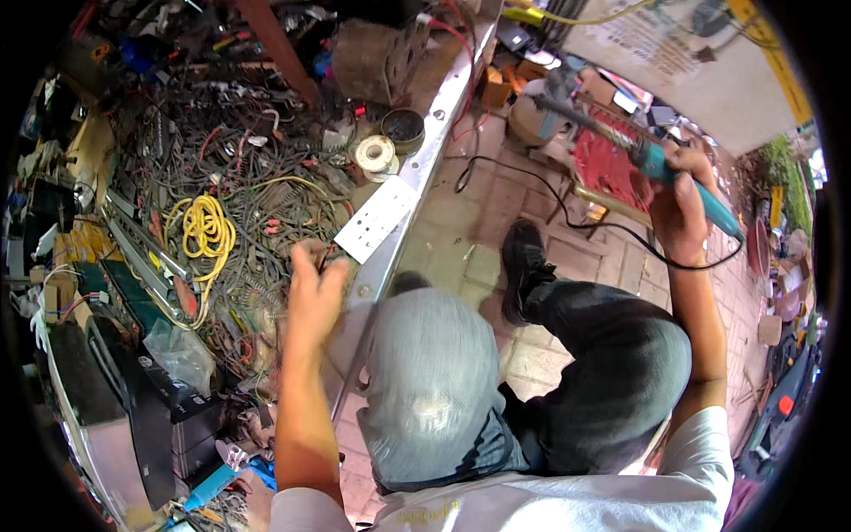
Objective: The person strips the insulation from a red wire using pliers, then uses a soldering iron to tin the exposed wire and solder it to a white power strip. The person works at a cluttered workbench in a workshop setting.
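Note:
My right hand point(683, 199) is raised at the right, wrapped round the teal handle of a soldering iron point(658, 165). The iron's dark shaft points up and to the left, and its black cord point(567, 208) loops down and across to the bench. My left hand point(317, 279) is over the cluttered bench with its fingers curled together. Something small and dark shows at those fingertips, too small to name. Just beyond them lies a flat white plate point(379, 220) with small holes, partly across the bench's metal edge point(390, 253). A pale spool point(376, 156) lies beside a round tin point(403, 127).
Tangled wires cover the bench, with a coil of yellow cable point(208, 226) among them. Black boxes point(182, 408) stand at the lower left. A red slatted stool point(612, 164) and a round container point(534, 120) stand on the brick floor point(487, 199) ahead.

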{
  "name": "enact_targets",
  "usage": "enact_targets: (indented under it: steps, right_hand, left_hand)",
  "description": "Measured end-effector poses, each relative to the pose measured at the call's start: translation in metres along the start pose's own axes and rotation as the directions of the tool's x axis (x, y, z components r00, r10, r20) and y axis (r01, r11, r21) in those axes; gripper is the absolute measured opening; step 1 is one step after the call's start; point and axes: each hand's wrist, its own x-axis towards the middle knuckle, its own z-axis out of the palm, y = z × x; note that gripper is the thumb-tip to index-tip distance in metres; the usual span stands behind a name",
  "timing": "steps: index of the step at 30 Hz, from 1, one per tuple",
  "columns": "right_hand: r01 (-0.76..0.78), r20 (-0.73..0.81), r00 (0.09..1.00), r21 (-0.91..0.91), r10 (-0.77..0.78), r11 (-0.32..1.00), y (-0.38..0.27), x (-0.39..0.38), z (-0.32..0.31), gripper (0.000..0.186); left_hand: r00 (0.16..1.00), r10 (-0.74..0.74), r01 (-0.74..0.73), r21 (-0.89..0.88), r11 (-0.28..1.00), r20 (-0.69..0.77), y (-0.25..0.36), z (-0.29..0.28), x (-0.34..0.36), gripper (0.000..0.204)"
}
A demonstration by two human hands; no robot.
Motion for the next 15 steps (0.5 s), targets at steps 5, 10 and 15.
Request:
enact_targets:
  steps: [5,10,15]
  right_hand:
    - [-0.316,0.039,0.948,-0.03,0.317,0.948,0.047,0.008,0.0,0.05]
    - [-0.444,0.115,0.877,-0.181,0.467,0.878,0.091,0.055,0.006,0.043]
    - [0.13,0.491,0.856,-0.507,0.161,0.852,0.119,0.112,0.022,0.032]
  left_hand:
    - [0.929,-0.294,0.358,-0.341,0.869,0.225,0.026,-0.011,-0.024,0.018]
    - [0.917,-0.276,0.333,-0.172,0.927,0.288,0.059,-0.006,-0.02,0.014]
    - [0.867,-0.373,0.481,-0.353,0.803,0.332,0.075,0.001,-0.016,0.011]
